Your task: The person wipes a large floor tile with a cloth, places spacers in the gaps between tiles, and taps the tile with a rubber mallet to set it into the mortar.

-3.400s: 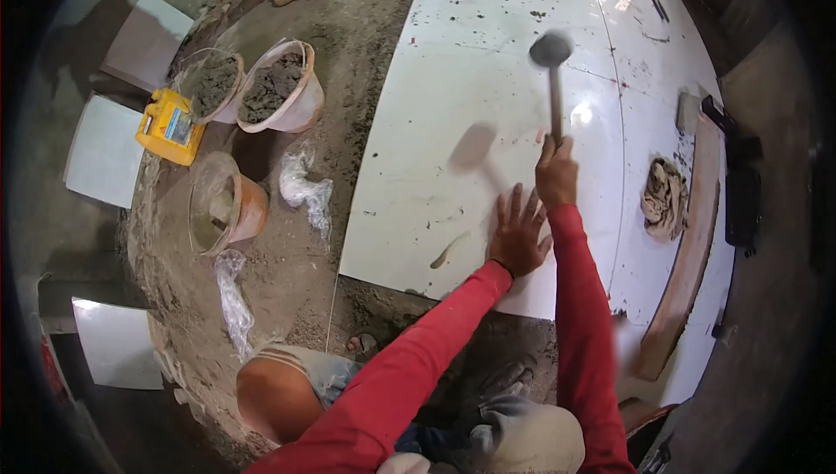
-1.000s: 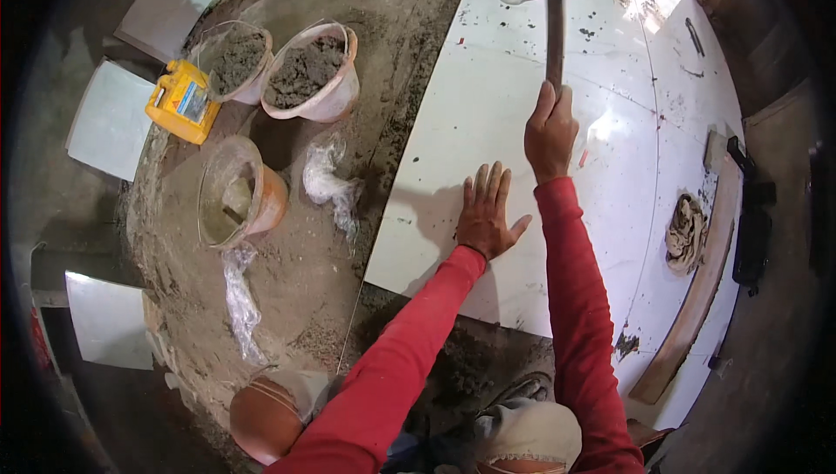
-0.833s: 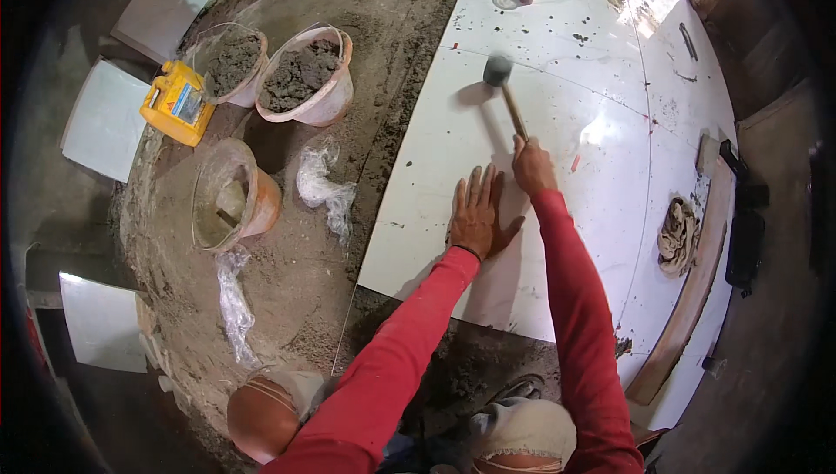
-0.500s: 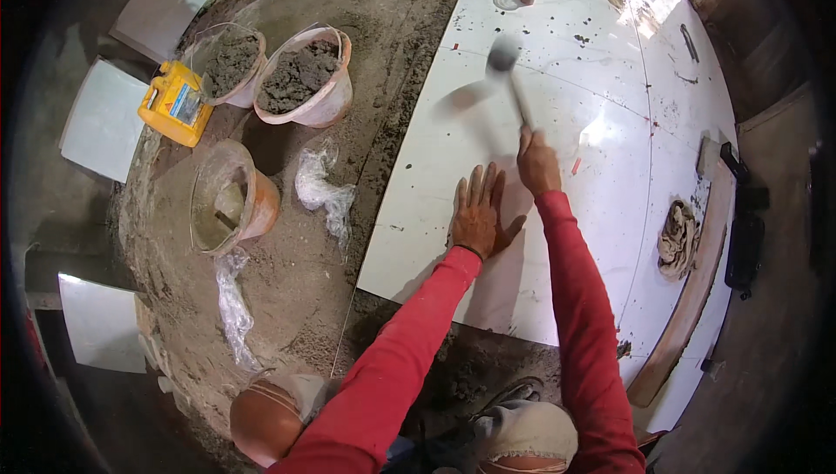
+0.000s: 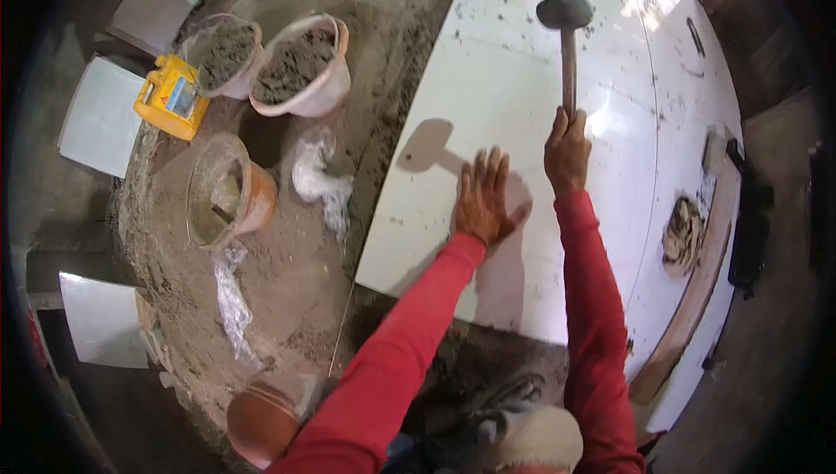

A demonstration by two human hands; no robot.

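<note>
My right hand grips the wooden handle of a rubber mallet, whose dark head points away from me. The mallet is raised over the white floor tiles, and its shadow falls on the tile to the left. My left hand lies on the nearest tile, palm down with the fingers spread. It holds nothing. Red sleeves cover both my forearms.
Two buckets of grey mortar, a yellow jug and another bucket stand at left. Crumpled plastic lies beside them. At right are a rag and a long wooden board. Loose tiles lean at far left.
The mallet has risen off to the right and away from the tile, and its shadow has separated from it. My left hand has stayed flat on the tile.
</note>
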